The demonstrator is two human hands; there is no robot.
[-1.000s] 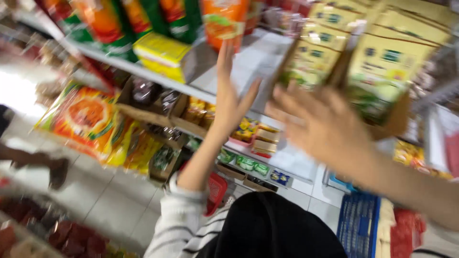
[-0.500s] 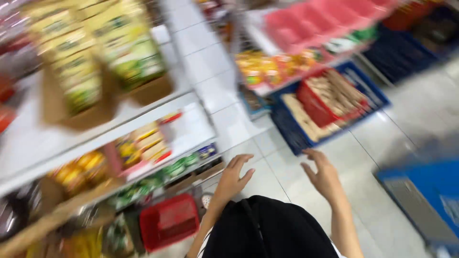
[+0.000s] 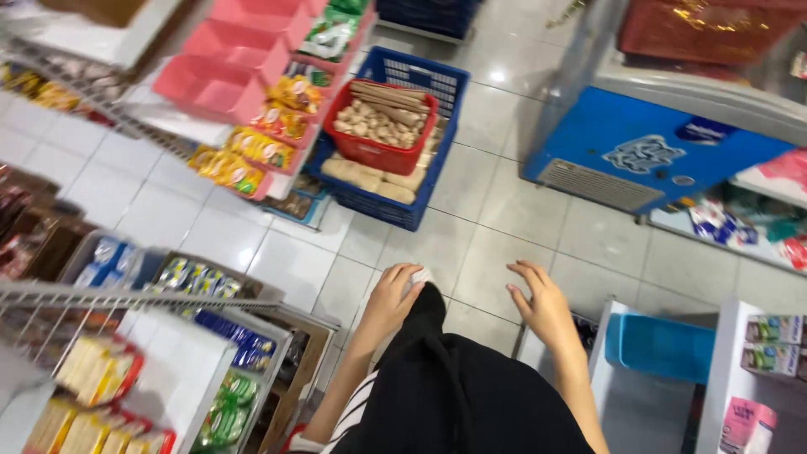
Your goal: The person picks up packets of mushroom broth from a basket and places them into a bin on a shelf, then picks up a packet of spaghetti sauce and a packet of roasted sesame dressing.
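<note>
My left hand hangs low in front of me with its fingers loosely curled, and nothing is in it. It rests against my black clothing. My right hand hovers beside it with fingers spread, also holding nothing, just over the edge of a white shelf unit. Both hands are above the white tiled floor of a shop aisle.
A blue crate with a red basket of pale snack goods stands on the floor ahead. Pink display trays and shelves of packets line the left. A blue chest freezer stands at right, a light blue tray near my right hand.
The view swung from the upper shelves down to the aisle floor. My hands dropped from reaching toward the shelf to hanging low at my waist, both holding nothing.
</note>
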